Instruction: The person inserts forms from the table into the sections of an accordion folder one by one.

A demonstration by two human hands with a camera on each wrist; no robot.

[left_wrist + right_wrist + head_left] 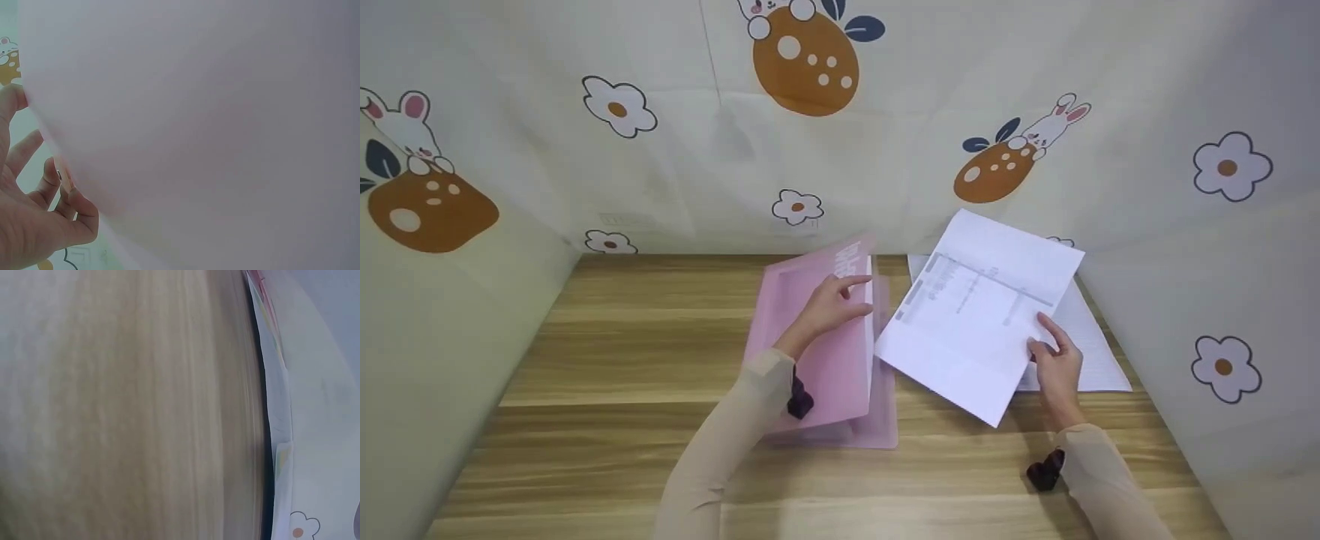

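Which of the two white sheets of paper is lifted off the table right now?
The printed white sheet, pinched at its right edge by the right hand, is raised and tilted. The other white paper sheet lies flat on the wooden table beneath it.

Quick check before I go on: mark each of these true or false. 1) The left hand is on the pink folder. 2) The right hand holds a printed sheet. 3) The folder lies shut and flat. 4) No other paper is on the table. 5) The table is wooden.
1) True: the left hand holds the raised flap of the pink folder.
2) True: the right hand grips the printed sheet at its right edge.
3) False: its top flap is lifted open.
4) False: more white paper lies under and beside the held sheet.
5) True: the table shows wood grain.
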